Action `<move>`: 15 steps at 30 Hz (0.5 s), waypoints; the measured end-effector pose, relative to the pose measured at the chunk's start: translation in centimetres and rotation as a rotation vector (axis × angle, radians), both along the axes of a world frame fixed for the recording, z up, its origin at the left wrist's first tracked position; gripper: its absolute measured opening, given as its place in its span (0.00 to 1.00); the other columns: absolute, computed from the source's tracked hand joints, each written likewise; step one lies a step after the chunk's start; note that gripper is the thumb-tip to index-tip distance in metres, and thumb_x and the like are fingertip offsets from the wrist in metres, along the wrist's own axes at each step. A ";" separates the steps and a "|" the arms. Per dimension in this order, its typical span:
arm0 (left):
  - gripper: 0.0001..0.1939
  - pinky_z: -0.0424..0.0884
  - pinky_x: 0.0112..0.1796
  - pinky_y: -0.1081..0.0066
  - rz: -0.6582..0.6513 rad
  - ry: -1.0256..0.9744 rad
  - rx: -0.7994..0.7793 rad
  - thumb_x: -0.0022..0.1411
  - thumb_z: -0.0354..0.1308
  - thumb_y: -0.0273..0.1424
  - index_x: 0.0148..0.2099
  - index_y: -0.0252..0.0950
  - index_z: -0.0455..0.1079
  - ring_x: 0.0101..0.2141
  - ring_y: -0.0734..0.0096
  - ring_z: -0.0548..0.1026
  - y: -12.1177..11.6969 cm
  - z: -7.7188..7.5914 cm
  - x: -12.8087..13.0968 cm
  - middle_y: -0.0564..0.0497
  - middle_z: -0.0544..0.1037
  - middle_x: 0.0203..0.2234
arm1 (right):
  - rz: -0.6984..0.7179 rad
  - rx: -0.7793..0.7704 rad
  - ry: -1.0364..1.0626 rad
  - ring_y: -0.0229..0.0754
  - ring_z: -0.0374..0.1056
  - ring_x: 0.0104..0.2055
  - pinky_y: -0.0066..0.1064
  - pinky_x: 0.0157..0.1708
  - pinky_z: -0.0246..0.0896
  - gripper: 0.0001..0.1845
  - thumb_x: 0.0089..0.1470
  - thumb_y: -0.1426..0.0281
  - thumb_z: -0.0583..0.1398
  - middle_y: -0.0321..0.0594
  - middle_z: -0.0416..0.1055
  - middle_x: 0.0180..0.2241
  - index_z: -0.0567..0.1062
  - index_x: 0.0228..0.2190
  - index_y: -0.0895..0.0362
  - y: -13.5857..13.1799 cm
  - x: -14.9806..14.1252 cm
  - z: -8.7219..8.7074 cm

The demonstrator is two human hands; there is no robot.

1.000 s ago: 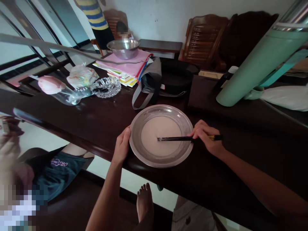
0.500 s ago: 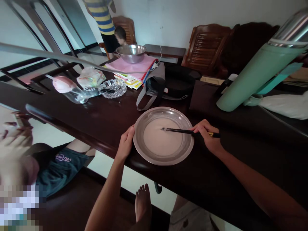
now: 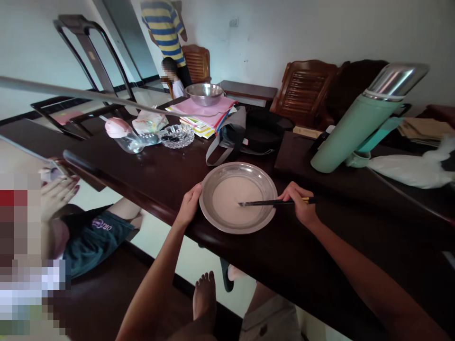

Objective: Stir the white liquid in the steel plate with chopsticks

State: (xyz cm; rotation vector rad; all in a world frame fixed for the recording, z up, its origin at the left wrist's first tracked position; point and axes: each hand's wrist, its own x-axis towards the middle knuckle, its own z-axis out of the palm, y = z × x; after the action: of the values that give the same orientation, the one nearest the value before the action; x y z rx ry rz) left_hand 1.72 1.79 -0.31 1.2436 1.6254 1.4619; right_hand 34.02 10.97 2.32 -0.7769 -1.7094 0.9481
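A wide metal bowl (image 3: 209,215) stands near the front edge of the dark wooden table and holds a pale, creamy liquid (image 3: 236,196). My left hand (image 3: 190,203) grips the bowl's left rim, with the thumb on top and the other fingers partly hidden beneath. In my right hand (image 3: 300,203) is a pair of dark chopsticks (image 3: 263,203) with gold bands, the fingers closed round their thick end. Their tips dip into the liquid near the bowl's middle, while the shafts pass over its right rim.
A tall green thermos (image 3: 351,130) leans at the right near a white plastic bag (image 3: 408,170). Behind the bowl lie a black bag (image 3: 263,130), a glass dish (image 3: 177,137), a pink-lidded bottle (image 3: 124,135) and a second metal bowl (image 3: 204,97). A seated person (image 3: 95,241) is at left.
The chopstick tips have shifted within the liquid, toward the near side of the bowl. My head view has tilted up slightly. My left hand keeps hold of the rim.
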 end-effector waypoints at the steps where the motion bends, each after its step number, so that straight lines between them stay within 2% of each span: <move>1: 0.34 0.65 0.58 0.59 -0.004 -0.005 0.004 0.64 0.51 0.56 0.54 0.32 0.76 0.51 0.54 0.75 0.0 0.0 0.0 0.41 0.80 0.49 | 0.035 0.010 -0.028 0.44 0.69 0.29 0.39 0.34 0.63 0.22 0.62 0.58 0.58 0.38 0.75 0.23 0.74 0.18 0.52 -0.1 0.0 0.0; 3: 0.34 0.65 0.57 0.60 -0.006 -0.010 0.010 0.64 0.51 0.56 0.53 0.32 0.76 0.51 0.54 0.75 0.0 0.0 0.1 0.41 0.80 0.49 | 0.052 0.037 -0.084 0.45 0.69 0.32 0.39 0.36 0.64 0.20 0.61 0.59 0.59 0.39 0.77 0.26 0.76 0.20 0.52 -0.1 -0.1 0.0; 7: 0.34 0.65 0.58 0.60 -0.005 -0.004 0.004 0.64 0.50 0.56 0.54 0.32 0.75 0.52 0.54 0.75 -0.1 0.1 0.1 0.41 0.80 0.50 | -0.064 0.014 -0.002 0.43 0.70 0.30 0.38 0.36 0.64 0.21 0.61 0.61 0.59 0.37 0.74 0.24 0.74 0.19 0.53 0.3 0.1 -0.1; 9: 0.34 0.64 0.58 0.59 -0.007 0.001 -0.002 0.64 0.50 0.56 0.54 0.32 0.75 0.53 0.53 0.75 -0.1 0.1 0.0 0.41 0.80 0.51 | -0.041 -0.001 0.026 0.42 0.69 0.28 0.37 0.34 0.64 0.22 0.62 0.61 0.58 0.36 0.72 0.22 0.73 0.18 0.53 0.3 0.1 -0.1; 12: 0.34 0.63 0.59 0.58 -0.005 0.016 -0.017 0.65 0.50 0.55 0.55 0.32 0.74 0.54 0.53 0.73 0.0 -0.4 -0.2 0.41 0.78 0.52 | 0.071 0.057 -0.083 0.44 0.70 0.31 0.38 0.34 0.65 0.18 0.62 0.62 0.59 0.38 0.76 0.25 0.76 0.21 0.52 0.0 -0.1 0.0; 15: 0.32 0.65 0.58 0.56 0.046 0.039 0.001 0.68 0.47 0.53 0.58 0.33 0.71 0.54 0.54 0.73 0.1 -1.0 -0.4 0.40 0.77 0.54 | 0.009 0.101 -0.104 0.45 0.70 0.34 0.39 0.37 0.64 0.16 0.62 0.64 0.59 0.39 0.78 0.27 0.77 0.23 0.52 0.3 -0.2 -0.1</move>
State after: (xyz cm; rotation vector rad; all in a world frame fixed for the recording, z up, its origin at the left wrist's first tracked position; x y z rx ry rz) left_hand 1.29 1.89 -1.30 1.2499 1.6902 1.4747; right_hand 33.84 11.23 2.18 -0.7636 -1.8381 0.8333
